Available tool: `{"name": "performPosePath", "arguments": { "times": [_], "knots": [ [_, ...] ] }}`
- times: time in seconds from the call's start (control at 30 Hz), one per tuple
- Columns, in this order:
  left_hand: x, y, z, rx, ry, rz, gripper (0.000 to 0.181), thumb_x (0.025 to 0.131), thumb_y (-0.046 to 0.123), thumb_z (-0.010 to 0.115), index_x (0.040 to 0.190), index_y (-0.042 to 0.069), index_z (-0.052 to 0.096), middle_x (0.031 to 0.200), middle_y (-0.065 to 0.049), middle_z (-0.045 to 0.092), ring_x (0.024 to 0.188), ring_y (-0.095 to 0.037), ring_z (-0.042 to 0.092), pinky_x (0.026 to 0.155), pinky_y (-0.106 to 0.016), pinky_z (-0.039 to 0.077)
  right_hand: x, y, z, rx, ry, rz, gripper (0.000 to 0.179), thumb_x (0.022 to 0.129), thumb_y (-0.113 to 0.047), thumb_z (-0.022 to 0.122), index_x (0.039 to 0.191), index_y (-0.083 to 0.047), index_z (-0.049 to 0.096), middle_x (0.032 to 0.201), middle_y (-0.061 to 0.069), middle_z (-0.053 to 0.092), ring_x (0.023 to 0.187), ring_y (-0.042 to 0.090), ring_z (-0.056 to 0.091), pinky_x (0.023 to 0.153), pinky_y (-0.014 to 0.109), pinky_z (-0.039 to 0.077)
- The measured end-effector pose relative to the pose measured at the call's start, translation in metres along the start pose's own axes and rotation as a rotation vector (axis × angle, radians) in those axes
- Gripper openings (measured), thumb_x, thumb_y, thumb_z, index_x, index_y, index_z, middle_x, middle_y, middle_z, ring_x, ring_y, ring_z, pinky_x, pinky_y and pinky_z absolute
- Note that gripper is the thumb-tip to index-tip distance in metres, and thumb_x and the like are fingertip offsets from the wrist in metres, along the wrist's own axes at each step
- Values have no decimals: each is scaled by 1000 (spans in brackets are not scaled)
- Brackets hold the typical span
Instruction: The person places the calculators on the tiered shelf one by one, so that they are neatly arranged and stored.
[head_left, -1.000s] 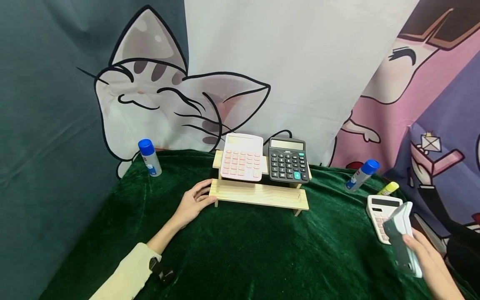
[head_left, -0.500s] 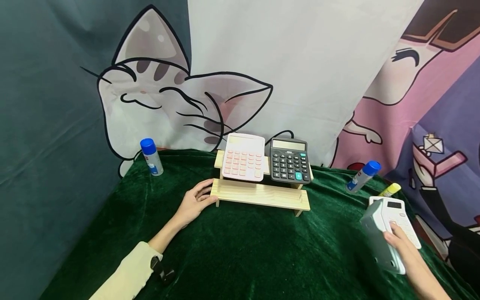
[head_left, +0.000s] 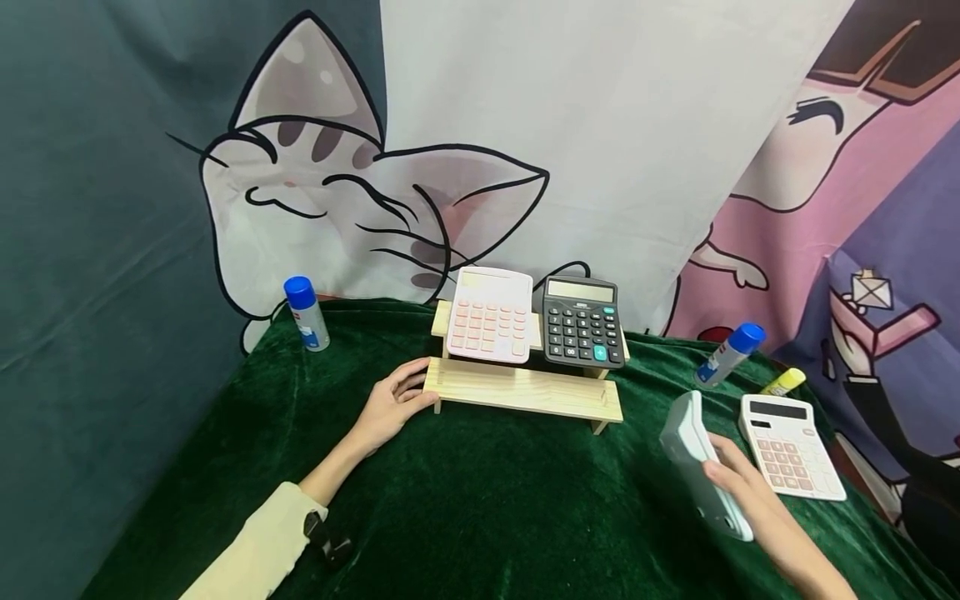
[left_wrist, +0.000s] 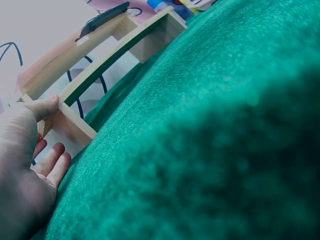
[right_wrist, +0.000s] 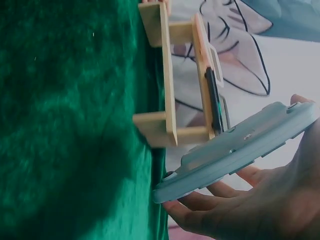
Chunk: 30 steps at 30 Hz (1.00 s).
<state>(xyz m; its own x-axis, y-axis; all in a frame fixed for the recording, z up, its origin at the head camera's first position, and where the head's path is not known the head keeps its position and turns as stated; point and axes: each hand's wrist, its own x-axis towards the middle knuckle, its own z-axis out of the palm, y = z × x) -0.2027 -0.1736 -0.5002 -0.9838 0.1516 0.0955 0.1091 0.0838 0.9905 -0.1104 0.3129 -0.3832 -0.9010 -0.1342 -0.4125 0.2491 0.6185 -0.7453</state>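
Note:
My right hand (head_left: 738, 487) grips a light-blue calculator (head_left: 705, 467) by its edges, above the cloth to the right of a two-step wooden rack (head_left: 525, 389). The right wrist view shows that calculator (right_wrist: 235, 150) edge-on, its keys toward the palm. My left hand (head_left: 386, 412) holds the left end of the rack's lower step, the thumb (left_wrist: 47, 106) on its corner and some fingers behind it. A pink-and-white calculator (head_left: 490, 315) and a black calculator (head_left: 582, 322) lean side by side on the upper step. The lower step carries nothing.
A white calculator with pink keys (head_left: 791, 450) lies at the right, beside a yellow glue stick (head_left: 783, 382). Blue-capped bottles stand on either side, one at the left (head_left: 307, 315) and one at the right (head_left: 729, 357). A printed curtain (head_left: 615, 125) hangs behind the green cloth (head_left: 487, 500).
My right hand has carried the light-blue calculator leftward, away from the white calculator, which now shows fully. The left hand stays on the rack. The view has shifted slightly.

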Motion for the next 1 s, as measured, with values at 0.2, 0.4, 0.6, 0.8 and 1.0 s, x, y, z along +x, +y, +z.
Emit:
{"name": "performPosePath", "arguments": {
  "times": [0.2, 0.4, 0.6, 0.8, 1.0],
  "knots": [
    [0, -1, -1, 10, 2, 3, 64, 92, 25, 73, 148, 12, 45, 155, -8, 42, 137, -30, 48, 105, -25, 50, 9, -15, 27, -47, 41, -186, 51, 108, -29, 41, 154, -14, 23, 145, 27, 37, 114, 35, 59, 74, 35, 55],
    [0, -1, -1, 8, 5, -1, 63, 92, 25, 74, 147, 14, 46, 155, -8, 42, 137, -29, 48, 106, -27, 50, 11, -40, 61, -364, 180, -369, 64, 95, -44, 67, 149, -27, 36, 146, 10, 41, 113, 29, 53, 79, 31, 48],
    [0, -1, -2, 13, 16, -9, 63, 91, 25, 74, 147, 13, 46, 155, -7, 43, 137, -29, 48, 107, -30, 49, 25, -61, 90, -592, 251, -467, 79, 80, -67, 71, 146, -32, 42, 152, 0, 37, 111, 25, 52, 81, 38, 44],
    [-1, -1, -2, 21, 12, -12, 62, 92, 24, 73, 147, 12, 46, 154, -8, 43, 137, -29, 48, 109, -37, 48, 49, -69, 112, -732, 303, -587, 87, 73, -69, 75, 145, -29, 48, 154, 2, 38, 128, 25, 45, 99, 49, 40],
    [0, -1, -1, 20, 17, -5, 61, 92, 24, 74, 146, 14, 47, 154, -7, 44, 137, -29, 48, 108, -35, 49, 74, -75, 131, -753, 364, -633, 89, 72, -71, 73, 144, -25, 51, 152, 8, 43, 133, 28, 44, 99, 53, 38]
  ]
}}
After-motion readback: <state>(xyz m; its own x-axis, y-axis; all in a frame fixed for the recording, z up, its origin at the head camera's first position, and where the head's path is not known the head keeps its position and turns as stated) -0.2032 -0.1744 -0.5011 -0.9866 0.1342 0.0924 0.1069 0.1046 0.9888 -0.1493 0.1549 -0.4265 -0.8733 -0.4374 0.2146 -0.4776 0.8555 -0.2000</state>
